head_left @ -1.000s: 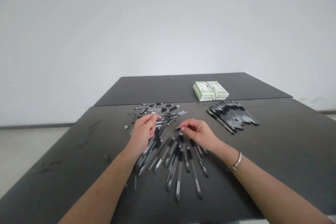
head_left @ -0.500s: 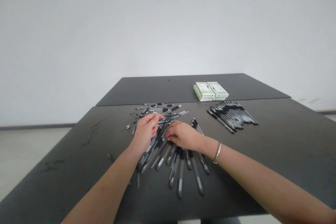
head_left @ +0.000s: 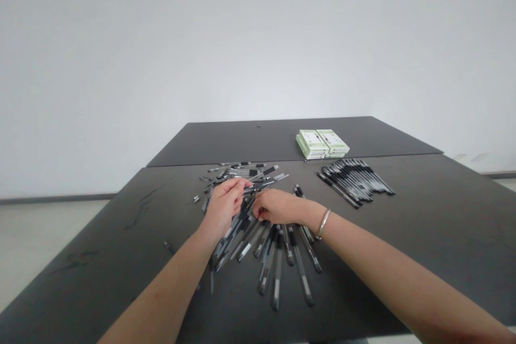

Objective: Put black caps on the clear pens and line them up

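While lots of clear and black pens (head_left: 278, 270) are lying in a messy fan close by, the person's right hand (head_left: 278, 206) is hanging low over them, its fingers curling down. The left hand (head_left: 226, 201) is pinching narrow beside it. Nobody can tell if either is holding a pen. Farther off, more pens (head_left: 355, 180) are lying side by side on the right. Behind them, green and white boxes (head_left: 322, 143) are sitting on the dark table (head_left: 423, 215).

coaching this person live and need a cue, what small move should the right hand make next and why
I'd probably have the right hand draw just one pen out of the loose pens: it is curled down over them, and they overlap and point different ways. The left hand is pinched close by; I can't tell what it holds.
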`<state>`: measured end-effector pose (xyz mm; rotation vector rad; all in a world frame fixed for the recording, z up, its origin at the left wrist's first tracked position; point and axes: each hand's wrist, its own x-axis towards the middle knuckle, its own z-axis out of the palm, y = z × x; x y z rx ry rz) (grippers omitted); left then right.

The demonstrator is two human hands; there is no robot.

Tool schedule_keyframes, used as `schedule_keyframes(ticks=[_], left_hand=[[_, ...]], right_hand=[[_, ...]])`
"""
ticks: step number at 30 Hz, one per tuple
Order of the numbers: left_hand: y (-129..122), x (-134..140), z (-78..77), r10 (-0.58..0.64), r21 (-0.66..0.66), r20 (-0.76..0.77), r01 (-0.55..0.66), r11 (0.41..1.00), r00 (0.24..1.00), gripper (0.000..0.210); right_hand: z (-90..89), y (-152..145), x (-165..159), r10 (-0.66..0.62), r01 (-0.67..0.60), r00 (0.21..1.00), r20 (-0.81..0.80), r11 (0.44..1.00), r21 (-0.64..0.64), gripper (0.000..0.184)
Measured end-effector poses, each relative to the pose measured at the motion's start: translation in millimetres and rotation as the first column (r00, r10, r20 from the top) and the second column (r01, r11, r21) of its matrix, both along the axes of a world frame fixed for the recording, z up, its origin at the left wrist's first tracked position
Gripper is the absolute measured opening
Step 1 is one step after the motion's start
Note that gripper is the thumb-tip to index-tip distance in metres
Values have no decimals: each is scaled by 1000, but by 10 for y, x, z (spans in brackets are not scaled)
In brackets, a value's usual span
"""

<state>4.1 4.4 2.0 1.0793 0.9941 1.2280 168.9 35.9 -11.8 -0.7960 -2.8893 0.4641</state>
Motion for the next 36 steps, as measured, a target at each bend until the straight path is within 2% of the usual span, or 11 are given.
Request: schedule_keyframes(ticks=[6, 15, 18, 20, 22, 24, 26, 28, 32, 34, 36], left_hand=[[-12, -5, 4, -1, 3, 5, 1, 1000, 1000, 28], [-12, 0, -11, -3, 11, 20, 3, 1000, 1000, 27], [-13, -2, -9, 5, 18, 39, -6, 1000, 999, 26], [-16, -3, -1, 14, 23, 56, -16, 1000, 998, 26], [-19, -2, 8, 27, 29, 71, -29, 999, 997, 26], [-19, 0, 12, 40, 31, 82, -42, 999, 996, 25], [-14, -1, 7, 42, 31, 94, -45, 998, 995, 25], [-3, -3, -8, 39, 35, 105, -42, 998, 994, 24], [20, -7, -48, 38, 30, 101, -41, 999, 994, 25], [27, -6, -65, 36, 15, 90, -37, 999, 995, 26], [33, -2, -75, 33, 5, 80, -34, 999, 996, 26]], right_hand=[[23, -17, 41, 144, -147, 989, 37, 982, 120, 16], [75, -151, 120, 56, -78, 994, 95, 967, 243, 11], [152, -186, 201, 21, -28, 999, 43, 984, 174, 12], [210, -220, 301, -34, 38, 997, -64, 997, 66, 12], [247, -260, 424, -146, 126, 961, -235, 987, -97, 13], [248, -296, 544, -285, 163, 868, -406, 937, -308, 12], [217, -321, 642, -425, 132, 717, -552, 861, -491, 14], [173, -331, 712, -546, 78, 544, -638, 790, -609, 20], [99, -330, 795, -689, 0, 249, -680, 703, -712, 21], [74, -332, 833, -728, -38, 141, -671, 673, -738, 18], [58, -335, 881, -752, -61, 70, -655, 652, -755, 18]])
